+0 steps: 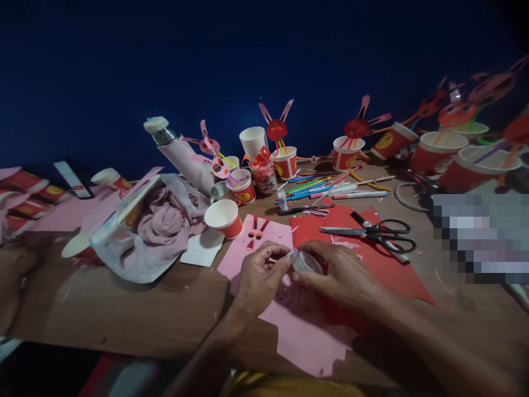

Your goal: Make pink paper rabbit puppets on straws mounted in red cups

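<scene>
Take the clear round piece (306, 263) as the clock's centre: it sits between the two hands over the pink paper (308, 344), its far rim partly covered by fingers, so whether it is a lid or a shallow cup is hard to tell. The right hand (339, 270) curves around it from three o'clock, thumb and fingers part-closed on its edge. At nine o'clock the left hand (263, 275) has thumb and forefinger pinched together on a small pale piece (292, 253), mostly hidden by the fingertips. A paper rabbit face (255, 237) lies at ten o'clock. At two o'clock, scissors (374, 231) cross a marker (360, 219), covering its middle, above the red paper (399, 284). Further out, between one and two o'clock, the rabbit cups (440, 149) blur, the outermost cut off by the frame. A pixelated block at three o'clock masks whatever is there. Far out at nine o'clock, another person's hand (10, 275) is dark, smeared and cropped by the edge.
</scene>
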`<state>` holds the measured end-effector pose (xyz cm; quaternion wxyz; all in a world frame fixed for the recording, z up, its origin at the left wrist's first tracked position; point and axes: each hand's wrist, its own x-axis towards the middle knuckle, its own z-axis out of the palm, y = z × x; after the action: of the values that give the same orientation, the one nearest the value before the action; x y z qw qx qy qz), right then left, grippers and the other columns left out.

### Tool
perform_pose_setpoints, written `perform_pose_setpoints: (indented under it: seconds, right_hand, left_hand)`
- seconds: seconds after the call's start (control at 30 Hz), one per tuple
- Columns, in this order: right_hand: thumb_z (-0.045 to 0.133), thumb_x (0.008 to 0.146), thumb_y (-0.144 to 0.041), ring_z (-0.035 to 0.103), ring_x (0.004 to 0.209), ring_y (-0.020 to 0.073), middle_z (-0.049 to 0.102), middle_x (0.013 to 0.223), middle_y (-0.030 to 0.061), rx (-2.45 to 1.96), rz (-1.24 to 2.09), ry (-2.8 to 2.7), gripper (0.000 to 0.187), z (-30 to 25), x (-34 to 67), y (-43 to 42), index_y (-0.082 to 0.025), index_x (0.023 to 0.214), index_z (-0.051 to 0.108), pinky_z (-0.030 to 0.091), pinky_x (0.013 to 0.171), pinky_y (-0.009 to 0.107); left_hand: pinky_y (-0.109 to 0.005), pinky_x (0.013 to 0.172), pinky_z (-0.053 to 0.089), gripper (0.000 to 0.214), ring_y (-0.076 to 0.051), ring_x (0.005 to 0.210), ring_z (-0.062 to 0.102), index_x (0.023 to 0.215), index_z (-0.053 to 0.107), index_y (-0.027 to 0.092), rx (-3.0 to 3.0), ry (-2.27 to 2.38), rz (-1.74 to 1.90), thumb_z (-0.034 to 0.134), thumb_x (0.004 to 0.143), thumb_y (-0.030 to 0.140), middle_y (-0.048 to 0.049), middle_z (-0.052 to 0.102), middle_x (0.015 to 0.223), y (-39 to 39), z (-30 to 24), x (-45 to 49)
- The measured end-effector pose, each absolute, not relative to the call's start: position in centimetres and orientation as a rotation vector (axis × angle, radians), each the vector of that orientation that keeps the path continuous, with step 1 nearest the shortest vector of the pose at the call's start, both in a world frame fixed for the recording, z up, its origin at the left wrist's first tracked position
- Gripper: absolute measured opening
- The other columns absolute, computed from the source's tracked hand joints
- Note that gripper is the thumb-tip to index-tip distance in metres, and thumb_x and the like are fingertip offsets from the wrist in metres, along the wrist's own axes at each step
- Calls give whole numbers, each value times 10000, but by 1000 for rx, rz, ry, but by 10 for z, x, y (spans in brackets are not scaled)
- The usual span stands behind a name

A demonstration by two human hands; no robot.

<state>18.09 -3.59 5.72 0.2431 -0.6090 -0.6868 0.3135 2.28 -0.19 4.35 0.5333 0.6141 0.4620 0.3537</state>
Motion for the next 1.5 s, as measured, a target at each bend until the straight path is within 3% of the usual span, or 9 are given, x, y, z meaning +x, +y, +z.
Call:
perform_pose_setpoints:
  seconds: [0.23, 0.5, 0.67, 0.9, 1.5]
  right_hand:
    - [557, 719, -376, 509, 608, 145, 630, 722, 17, -1678, 825, -1888, 225, 60, 182, -36, -203, 854, 606, 252, 499, 230]
    - [532, 728, -375, 471, 540, 130, 601, 624, 15, -1805, 688, -1934, 195, 60, 183, -35, -188, 714, 587, 198, 479, 239]
    - [526, 733, -389, 436, 510, 117, 564, 573, -2, -1808, 649, -1949, 217, 59, 184, -36, -190, 649, 544, 183, 470, 241]
    - [533, 721, -386, 431, 514, 106, 564, 591, -10, -1783, 669, -1952, 210, 60, 182, -37, -186, 657, 535, 175, 473, 231]
    - [535, 729, -391, 461, 532, 113, 583, 612, -4, -1710, 740, -1964, 214, 57, 183, -39, -182, 710, 573, 215, 474, 228]
  left_hand:
    - [-209, 503, 446, 110, -103, 561, 533, 745, 603, 145, 1339, 1094, 904, 586, 713, 249, 2, 557, 706, -3, 38, 28]
    - [-227, 680, 431, 80, -128, 729, 545, 717, 612, 150, 1671, 1188, 1117, 544, 751, 174, -12, 575, 726, -10, 40, 34]
    - [-212, 497, 426, 125, -87, 497, 511, 758, 582, 146, 1347, 1132, 848, 558, 736, 267, 21, 549, 629, -6, 39, 34]
    - [-196, 400, 401, 186, -79, 387, 491, 720, 542, 155, 1173, 1118, 756, 617, 677, 320, 48, 526, 508, -3, 43, 32]
    - [-172, 365, 376, 238, -58, 347, 462, 653, 554, 145, 816, 997, 764, 721, 555, 283, 49, 537, 461, -5, 46, 30]
